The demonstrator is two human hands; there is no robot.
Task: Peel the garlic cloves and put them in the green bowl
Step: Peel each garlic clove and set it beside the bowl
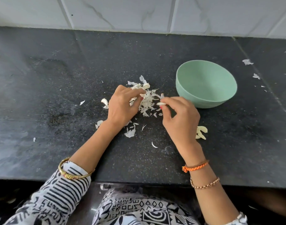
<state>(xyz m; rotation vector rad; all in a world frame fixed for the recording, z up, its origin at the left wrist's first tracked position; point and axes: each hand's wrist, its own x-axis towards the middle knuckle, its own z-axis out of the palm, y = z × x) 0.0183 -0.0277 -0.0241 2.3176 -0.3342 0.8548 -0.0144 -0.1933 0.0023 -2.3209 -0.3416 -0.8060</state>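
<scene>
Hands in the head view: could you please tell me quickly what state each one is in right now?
Left hand: fingers curled into the pile of white papery garlic skins; a grip cannot be told.
Right hand: pinching a small pale garlic clove.

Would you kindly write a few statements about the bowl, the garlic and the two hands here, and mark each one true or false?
1. The green bowl lies tipped on its side. False: it stands upright.
2. The right hand pinches a garlic clove. True.
3. Peeled cloves lie on the counter beside the right wrist. True.
4. The left hand grips the bowl's rim. False: it reaches into the pile of skins, apart from the bowl.
5. The bowl sits left of the skins. False: right.
</scene>
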